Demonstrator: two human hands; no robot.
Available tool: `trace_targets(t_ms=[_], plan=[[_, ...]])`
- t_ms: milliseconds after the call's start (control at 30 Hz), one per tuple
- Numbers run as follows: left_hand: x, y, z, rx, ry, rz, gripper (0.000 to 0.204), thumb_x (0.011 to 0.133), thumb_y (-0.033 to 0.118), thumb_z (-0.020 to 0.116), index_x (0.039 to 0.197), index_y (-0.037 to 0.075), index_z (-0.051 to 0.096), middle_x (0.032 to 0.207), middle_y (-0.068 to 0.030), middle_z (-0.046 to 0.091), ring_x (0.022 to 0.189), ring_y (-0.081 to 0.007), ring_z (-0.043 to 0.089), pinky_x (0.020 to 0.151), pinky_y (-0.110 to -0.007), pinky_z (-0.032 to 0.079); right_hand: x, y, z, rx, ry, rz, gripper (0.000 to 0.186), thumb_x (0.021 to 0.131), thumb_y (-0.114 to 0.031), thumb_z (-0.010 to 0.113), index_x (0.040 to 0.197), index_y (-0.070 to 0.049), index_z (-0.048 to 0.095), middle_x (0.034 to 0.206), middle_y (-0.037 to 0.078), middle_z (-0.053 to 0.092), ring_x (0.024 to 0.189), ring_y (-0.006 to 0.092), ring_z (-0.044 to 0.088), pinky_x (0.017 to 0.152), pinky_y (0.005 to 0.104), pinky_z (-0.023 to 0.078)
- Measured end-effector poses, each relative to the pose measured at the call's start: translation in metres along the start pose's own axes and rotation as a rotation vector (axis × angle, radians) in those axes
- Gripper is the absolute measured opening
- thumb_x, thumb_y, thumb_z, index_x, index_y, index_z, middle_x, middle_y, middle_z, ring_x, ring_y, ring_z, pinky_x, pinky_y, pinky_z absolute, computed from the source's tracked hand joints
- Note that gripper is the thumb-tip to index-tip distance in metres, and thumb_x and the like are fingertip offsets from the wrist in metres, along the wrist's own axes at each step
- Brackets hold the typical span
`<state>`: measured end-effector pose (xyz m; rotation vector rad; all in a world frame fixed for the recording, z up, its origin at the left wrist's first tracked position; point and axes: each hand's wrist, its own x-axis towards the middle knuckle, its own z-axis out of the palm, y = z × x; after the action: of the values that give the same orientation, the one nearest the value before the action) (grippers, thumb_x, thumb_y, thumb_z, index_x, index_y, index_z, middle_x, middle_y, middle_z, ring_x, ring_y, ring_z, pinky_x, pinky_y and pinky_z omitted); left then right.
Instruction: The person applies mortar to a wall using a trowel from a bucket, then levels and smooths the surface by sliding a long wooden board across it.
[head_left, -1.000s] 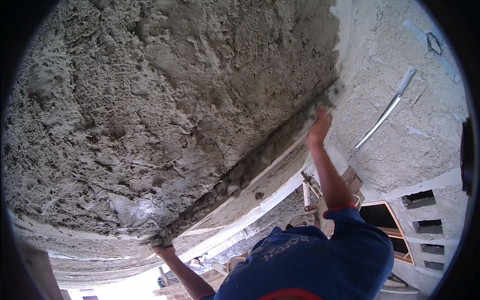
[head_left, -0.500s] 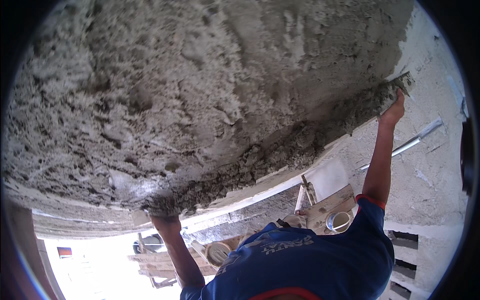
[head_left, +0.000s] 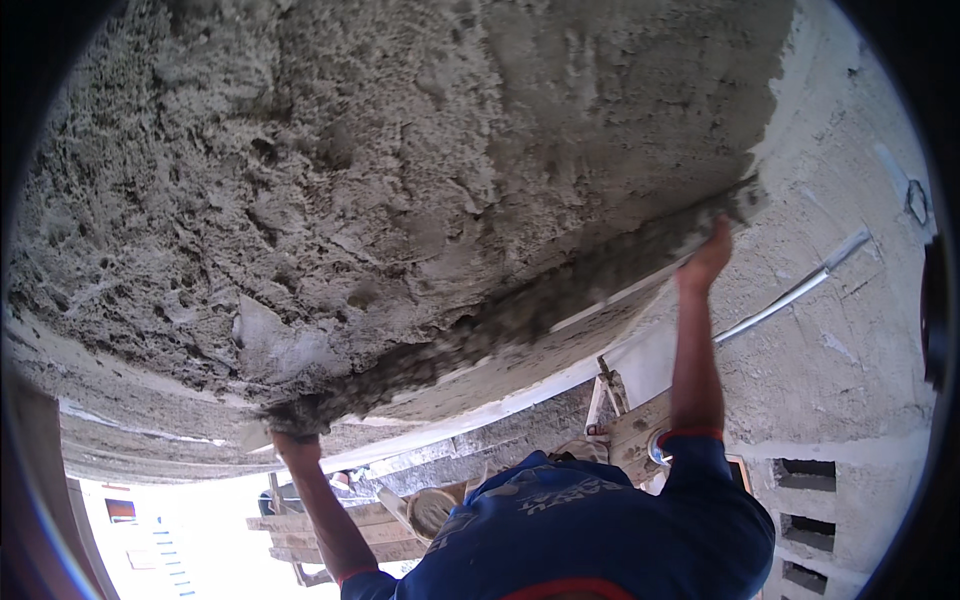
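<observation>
Both hands (head_left: 296, 440) (head_left: 708, 258) grip a long straightedge (head_left: 520, 315) pressed against the rough wet-plastered ceiling (head_left: 400, 170).

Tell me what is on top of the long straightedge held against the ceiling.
A ridge of wet grey mortar lies heaped along the straightedge, pressed against the rough plastered ceiling. The left hand and right hand grip its ends. The mortar covers the blade's top face.

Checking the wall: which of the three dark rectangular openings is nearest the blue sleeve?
The topmost dark rectangular opening, level with the right arm's blue sleeve cuff; the other two lie lower, stacked beneath it.
</observation>
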<state>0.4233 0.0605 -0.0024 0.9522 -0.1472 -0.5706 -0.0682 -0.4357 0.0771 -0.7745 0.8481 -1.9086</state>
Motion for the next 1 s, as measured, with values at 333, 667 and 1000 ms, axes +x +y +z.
trace_targets(t_ms=[333, 667, 1000], plan=[[0.011, 0.026, -0.001, -0.04, 0.229, 0.0, 0.036, 0.089, 0.034, 0.048, 0.117, 0.015, 0.058, 0.112, -0.0054, 0.063, 0.101, -0.0218, 0.062, 0.08, -0.036, 0.055, -0.028, -0.001, 0.017, 0.013, 0.171, 0.036, 0.052, 0.089, -0.03, 0.051, 0.118, 0.011, 0.04, 0.114, 0.019, 0.05, 0.102, 0.0234, 0.05, 0.086, 0.036, 0.042], [-0.043, -0.007, 0.129, -0.166, 0.096, -0.13, 0.042, 0.092, 0.039, 0.043, 0.125, 0.014, 0.051, 0.12, -0.0083, 0.058, 0.111, -0.027, 0.056, 0.092, -0.047, 0.046, 0.124, -0.098, 0.032, -0.122, 0.124, -0.145, 0.039, 0.085, -0.029, 0.055, 0.09, 0.009, 0.062, 0.08, 0.012, 0.062, 0.072, 0.0224, 0.061, 0.067, 0.0359, 0.049], [-0.059, -0.024, 0.12, -0.099, 0.064, 0.029, 0.047, 0.095, 0.048, 0.033, 0.127, 0.017, 0.048, 0.121, -0.0073, 0.057, 0.109, -0.0272, 0.057, 0.084, -0.045, 0.052, 0.104, -0.079, -0.01, -0.109, 0.059, 0.082, 0.042, 0.086, -0.032, 0.056, 0.11, 0.003, 0.058, 0.099, 0.011, 0.063, 0.083, 0.023, 0.063, 0.073, 0.0358, 0.051]])
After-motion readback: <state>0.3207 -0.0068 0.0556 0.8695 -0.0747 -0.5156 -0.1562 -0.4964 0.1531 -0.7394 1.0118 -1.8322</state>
